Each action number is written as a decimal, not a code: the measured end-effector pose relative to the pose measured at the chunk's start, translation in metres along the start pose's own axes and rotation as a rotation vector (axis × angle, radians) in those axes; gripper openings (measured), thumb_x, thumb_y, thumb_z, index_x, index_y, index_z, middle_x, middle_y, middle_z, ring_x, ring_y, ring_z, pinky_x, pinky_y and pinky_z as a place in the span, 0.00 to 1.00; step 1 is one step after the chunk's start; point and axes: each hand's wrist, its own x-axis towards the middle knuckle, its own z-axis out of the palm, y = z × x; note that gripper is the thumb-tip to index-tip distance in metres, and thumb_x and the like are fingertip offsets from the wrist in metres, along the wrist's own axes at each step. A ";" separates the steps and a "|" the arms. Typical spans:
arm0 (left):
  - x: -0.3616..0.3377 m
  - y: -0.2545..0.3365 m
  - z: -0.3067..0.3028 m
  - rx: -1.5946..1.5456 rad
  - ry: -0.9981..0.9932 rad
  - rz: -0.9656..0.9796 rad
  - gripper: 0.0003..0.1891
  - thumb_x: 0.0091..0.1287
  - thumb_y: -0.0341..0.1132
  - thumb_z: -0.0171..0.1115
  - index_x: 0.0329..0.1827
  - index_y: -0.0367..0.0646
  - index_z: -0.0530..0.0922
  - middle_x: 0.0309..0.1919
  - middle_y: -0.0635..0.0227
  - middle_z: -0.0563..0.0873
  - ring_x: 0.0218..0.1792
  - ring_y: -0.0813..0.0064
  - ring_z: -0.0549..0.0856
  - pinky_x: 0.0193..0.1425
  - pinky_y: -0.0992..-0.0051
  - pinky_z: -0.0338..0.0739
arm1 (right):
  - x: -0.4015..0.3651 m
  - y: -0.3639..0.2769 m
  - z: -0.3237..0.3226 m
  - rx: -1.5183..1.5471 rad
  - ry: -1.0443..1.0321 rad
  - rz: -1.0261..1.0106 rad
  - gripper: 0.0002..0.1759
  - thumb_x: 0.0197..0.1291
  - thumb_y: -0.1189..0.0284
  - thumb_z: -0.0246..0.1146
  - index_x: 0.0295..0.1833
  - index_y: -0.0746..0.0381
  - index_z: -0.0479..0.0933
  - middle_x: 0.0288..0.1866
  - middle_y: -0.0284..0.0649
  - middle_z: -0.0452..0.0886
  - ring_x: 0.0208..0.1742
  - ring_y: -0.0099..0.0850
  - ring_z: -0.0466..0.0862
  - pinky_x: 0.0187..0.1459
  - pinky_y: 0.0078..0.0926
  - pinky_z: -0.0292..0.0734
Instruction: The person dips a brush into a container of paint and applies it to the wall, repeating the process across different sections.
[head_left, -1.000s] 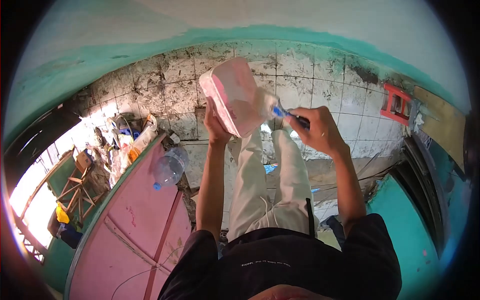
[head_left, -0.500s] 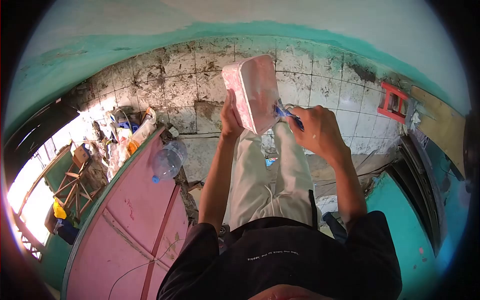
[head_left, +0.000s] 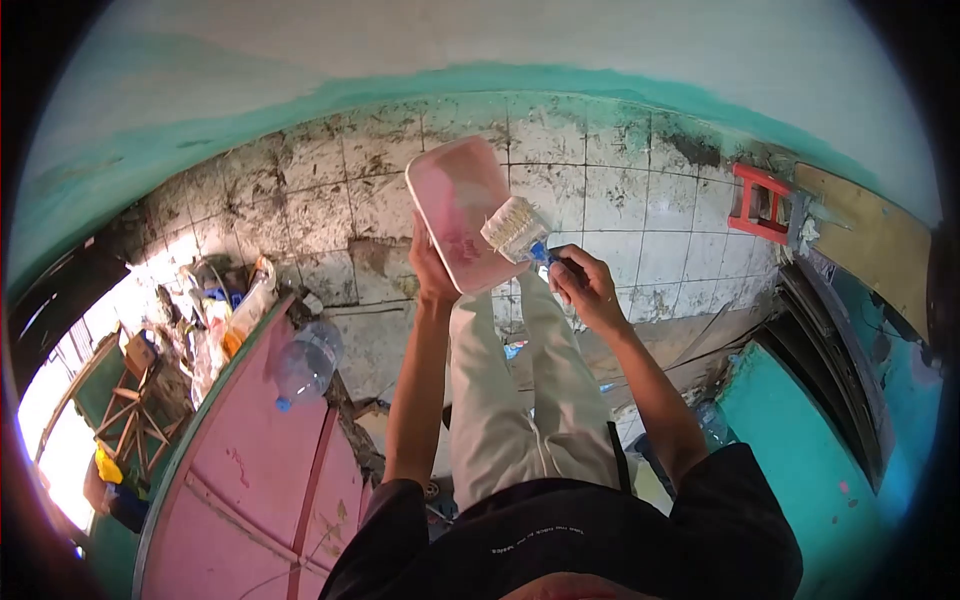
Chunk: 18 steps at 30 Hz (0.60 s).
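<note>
My left hand (head_left: 432,265) grips the lower left side of a pink, paint-smeared plastic tub (head_left: 455,205), tilted so that its inside faces me. Streaks of brighter pink mark the tub's inner bottom. In my right hand (head_left: 588,287) is a wide paintbrush (head_left: 517,232), its fingers closed round the blue handle. The brush's pale, whitish bristles point up and left, overlapping the tub's right edge in this view.
A large clear plastic bottle (head_left: 308,362) lies by a pink panel (head_left: 240,450) on the left, near a heap of bags (head_left: 225,310). Dirty white tiles (head_left: 615,200) run along the wall. A red stool (head_left: 760,203) and a teal panel (head_left: 790,430) are on the right.
The brush has come up out of the tub, its bristles now in sight. Both hands and the tub have shifted left and lower in view, and the tub's inside faces me more.
</note>
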 end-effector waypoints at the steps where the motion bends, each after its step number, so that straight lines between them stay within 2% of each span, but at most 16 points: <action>1: 0.007 -0.009 -0.023 -0.371 -0.325 -0.122 0.31 0.80 0.60 0.42 0.73 0.46 0.69 0.58 0.63 0.81 0.56 0.63 0.82 0.62 0.59 0.78 | 0.007 0.015 -0.002 0.049 0.044 -0.035 0.13 0.74 0.63 0.61 0.45 0.64 0.78 0.25 0.27 0.74 0.25 0.14 0.68 0.27 0.17 0.62; 2: 0.017 -0.017 -0.018 -0.365 -0.338 -0.127 0.31 0.80 0.60 0.42 0.73 0.46 0.69 0.58 0.63 0.81 0.56 0.63 0.82 0.62 0.59 0.78 | 0.019 0.026 -0.007 0.051 0.053 -0.048 0.13 0.74 0.63 0.61 0.45 0.64 0.78 0.25 0.27 0.74 0.25 0.14 0.68 0.27 0.17 0.62; 4: 0.019 -0.032 0.008 -0.059 0.266 0.020 0.32 0.80 0.60 0.41 0.74 0.47 0.69 0.60 0.63 0.80 0.57 0.62 0.81 0.61 0.59 0.79 | 0.040 0.051 -0.014 0.044 0.112 -0.152 0.12 0.76 0.66 0.59 0.41 0.64 0.74 0.22 0.27 0.69 0.22 0.14 0.63 0.23 0.18 0.57; 5: 0.027 -0.038 0.009 -0.150 0.339 -0.007 0.25 0.80 0.48 0.42 0.73 0.44 0.69 0.58 0.62 0.81 0.53 0.64 0.84 0.54 0.62 0.84 | 0.055 0.069 -0.019 0.024 0.152 -0.193 0.13 0.76 0.65 0.58 0.39 0.62 0.74 0.21 0.26 0.66 0.22 0.14 0.63 0.23 0.18 0.55; 8: 0.046 -0.062 -0.013 -0.136 0.302 0.014 0.25 0.80 0.46 0.43 0.75 0.45 0.67 0.60 0.62 0.80 0.56 0.61 0.83 0.56 0.60 0.84 | 0.117 0.113 -0.039 -0.098 0.298 -0.300 0.17 0.74 0.60 0.61 0.37 0.61 0.75 0.23 0.25 0.69 0.25 0.14 0.65 0.27 0.20 0.59; 10: 0.056 -0.082 -0.040 -0.173 0.309 -0.010 0.25 0.81 0.45 0.43 0.75 0.45 0.66 0.62 0.62 0.79 0.57 0.60 0.83 0.57 0.58 0.84 | 0.168 0.124 -0.047 0.045 0.358 -0.293 0.18 0.75 0.58 0.60 0.36 0.61 0.73 0.23 0.27 0.70 0.25 0.15 0.66 0.27 0.21 0.60; 12: 0.057 -0.088 -0.054 -0.197 0.320 -0.039 0.25 0.81 0.44 0.43 0.76 0.44 0.65 0.63 0.62 0.78 0.58 0.59 0.83 0.58 0.57 0.84 | 0.217 0.123 -0.053 0.011 0.428 -0.348 0.19 0.76 0.55 0.59 0.37 0.59 0.72 0.21 0.26 0.67 0.22 0.14 0.63 0.24 0.18 0.56; 14: 0.051 -0.095 -0.050 -0.026 0.365 0.041 0.25 0.81 0.44 0.43 0.77 0.44 0.63 0.64 0.62 0.77 0.59 0.58 0.82 0.59 0.55 0.84 | 0.265 0.128 -0.062 0.038 0.469 -0.345 0.20 0.75 0.54 0.59 0.37 0.59 0.73 0.22 0.26 0.68 0.22 0.15 0.64 0.25 0.19 0.57; 18: 0.028 -0.094 -0.040 -0.004 0.337 0.061 0.25 0.82 0.45 0.43 0.77 0.45 0.63 0.65 0.62 0.76 0.60 0.60 0.81 0.61 0.56 0.83 | 0.283 0.076 -0.068 0.064 0.505 -0.392 0.20 0.75 0.54 0.60 0.37 0.60 0.74 0.22 0.25 0.69 0.23 0.15 0.65 0.26 0.18 0.59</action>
